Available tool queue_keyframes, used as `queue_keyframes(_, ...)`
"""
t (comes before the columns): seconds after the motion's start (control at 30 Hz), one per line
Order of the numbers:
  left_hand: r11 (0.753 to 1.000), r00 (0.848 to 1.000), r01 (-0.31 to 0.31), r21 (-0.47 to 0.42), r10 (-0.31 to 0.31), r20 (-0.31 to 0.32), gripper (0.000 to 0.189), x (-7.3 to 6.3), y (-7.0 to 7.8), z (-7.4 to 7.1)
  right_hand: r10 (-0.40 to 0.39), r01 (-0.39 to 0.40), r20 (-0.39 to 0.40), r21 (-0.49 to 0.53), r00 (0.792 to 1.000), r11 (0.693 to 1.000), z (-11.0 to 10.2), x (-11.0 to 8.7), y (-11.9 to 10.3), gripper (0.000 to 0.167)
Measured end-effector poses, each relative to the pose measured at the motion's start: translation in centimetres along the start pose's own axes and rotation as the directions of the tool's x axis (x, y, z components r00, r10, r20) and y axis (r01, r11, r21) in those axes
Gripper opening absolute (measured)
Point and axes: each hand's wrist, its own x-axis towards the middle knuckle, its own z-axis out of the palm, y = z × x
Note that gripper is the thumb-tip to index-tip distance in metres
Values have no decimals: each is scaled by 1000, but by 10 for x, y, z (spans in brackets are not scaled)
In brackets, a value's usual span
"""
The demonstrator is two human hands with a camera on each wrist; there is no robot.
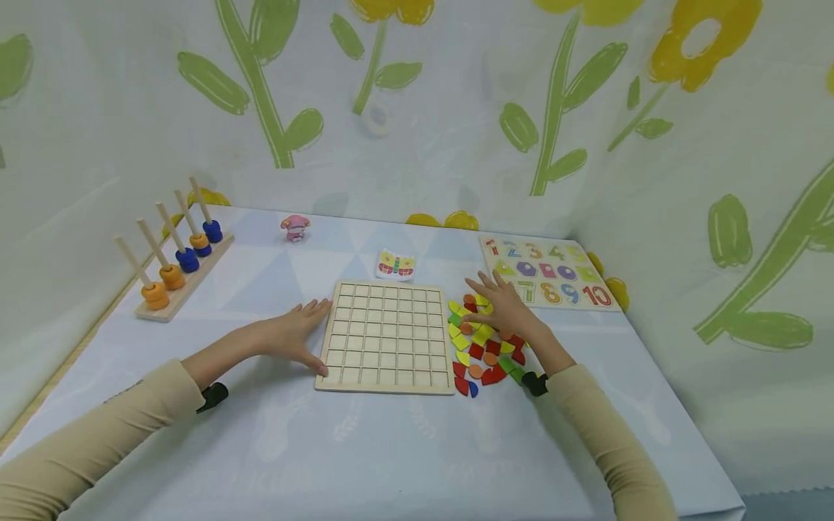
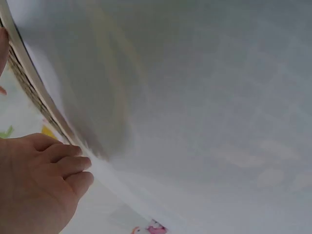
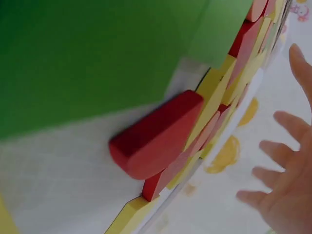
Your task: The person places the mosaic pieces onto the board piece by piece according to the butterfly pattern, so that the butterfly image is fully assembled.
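Nearer to me than the board (image 1: 384,336), my sleeves (image 1: 150,398) are beige. The board itself is of pale wood colour, with a grid pattern of squares. To the right of it, I have pieces (image 1: 476,351) in red, yellow, green and orange, also one blue piece (image 1: 473,389). Behind the board, the card (image 1: 395,265) is white, with a yellow and red figure. To the left of it, the peg stand (image 1: 194,275) carries orange and blue rings. Under it, my tablecloth (image 1: 365,449) is pale blue.

Pale backdrop (image 1: 449,137), yellow flowers (image 1: 733,25), green leaves (image 1: 213,83); light-blue cloth (image 1: 313,463) over table.
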Motion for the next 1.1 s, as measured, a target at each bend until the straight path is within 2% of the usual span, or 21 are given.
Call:
queue_keyframes(0.17, 997, 999, 17, -76, -13, 48, 125, -6, -1, 2, -47, 47, -7, 105, 999, 993, 1, 7, 0, 52)
queue_keyframes(0.27, 996, 998, 11, -88, -5, 63, 122, -8, -1, 2, -66, 66, -1, 142, 998, 988, 1, 12, -2, 33)
queue_keyframes(0.33, 997, 997, 4, -82, 2, 73, 119, -9, -2, 1, -96, 93, 14, 150, 995, 984, 3, 17, -4, 27)
queue_keyframes(0.47, 999, 996, -1, -42, 5, 85, 117, -9, -1, -2, -133, 121, 70, 154, 989, 981, 8, 27, -8, 26)
queue_keyframes(0.57, 1000, 996, 2, 0, -2, 87, 116, -7, 2, -4, -123, 104, 113, 162, 986, 981, 10, 34, -11, 26)
queue_keyframes(0.7, 999, 995, 16, 47, -20, 98, 116, -4, 5, -7, -87, 50, 176, 204, 981, 978, 8, 39, -17, 23)
queue_keyframes(0.87, 998, 993, 22, 55, -28, 113, 115, 0, 8, -11, 7, -65, 232, 241, 973, 968, 3, 43, -18, 23)
queue_keyframes(0.93, 998, 993, 30, 47, -35, 111, 114, 1, 9, -12, 34, -94, 231, 256, 972, 962, 1, 45, -19, 23)
queue_keyframes(1.0, 998, 993, 41, 42, -46, 107, 114, 0, 9, -12, 33, -85, 200, 261, 979, 962, -1, 48, -20, 19)
queue_keyframes(1.1, 998, 993, 56, 34, -59, 107, 114, 1, 11, -13, 7, -35, 101, 273, 995, 961, -6, 47, -27, 12)
